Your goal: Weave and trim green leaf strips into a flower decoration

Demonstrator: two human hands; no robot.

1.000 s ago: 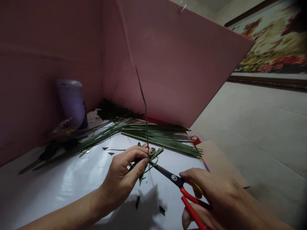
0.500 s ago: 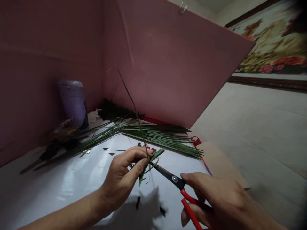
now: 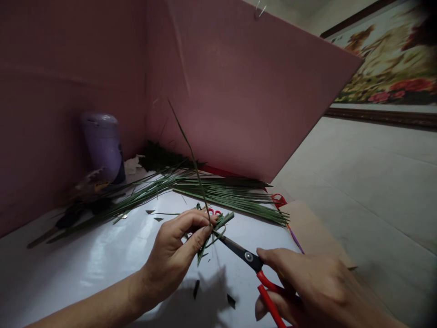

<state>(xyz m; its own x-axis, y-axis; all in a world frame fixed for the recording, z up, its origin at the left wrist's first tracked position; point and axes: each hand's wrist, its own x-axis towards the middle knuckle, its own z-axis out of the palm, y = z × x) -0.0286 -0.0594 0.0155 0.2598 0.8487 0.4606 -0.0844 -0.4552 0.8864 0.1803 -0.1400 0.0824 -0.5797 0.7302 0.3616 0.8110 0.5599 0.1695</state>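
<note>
Between the thumb and fingers of my left hand (image 3: 182, 241) is a bundle of folded green leaf strips (image 3: 223, 221). One long thin leaf strip (image 3: 191, 150) rises from that pinch toward the upper left. My right hand (image 3: 317, 278) grips scissors (image 3: 249, 257) with red handles and dark blades. The blade tips reach the leaf strips beside my left thumb; whether they are closed on a strip is too small to tell. The handles stand somewhat apart. Small dark leaf scraps (image 3: 231, 300) lie on the white table below the hands.
Long green leaf blades (image 3: 232, 196) lie in rows across the back of the white table (image 3: 112, 255). A purple container (image 3: 104, 146) stands at the left, by a pink panel (image 3: 221, 91). Behind my left fingers, red loops (image 3: 215, 212) show. Cardboard (image 3: 317, 232) lies at the right.
Almost nothing differs. My right hand's lower fingers and the scissors' lower handle have shifted slightly; my left hand keeps its pinch in the same place.
</note>
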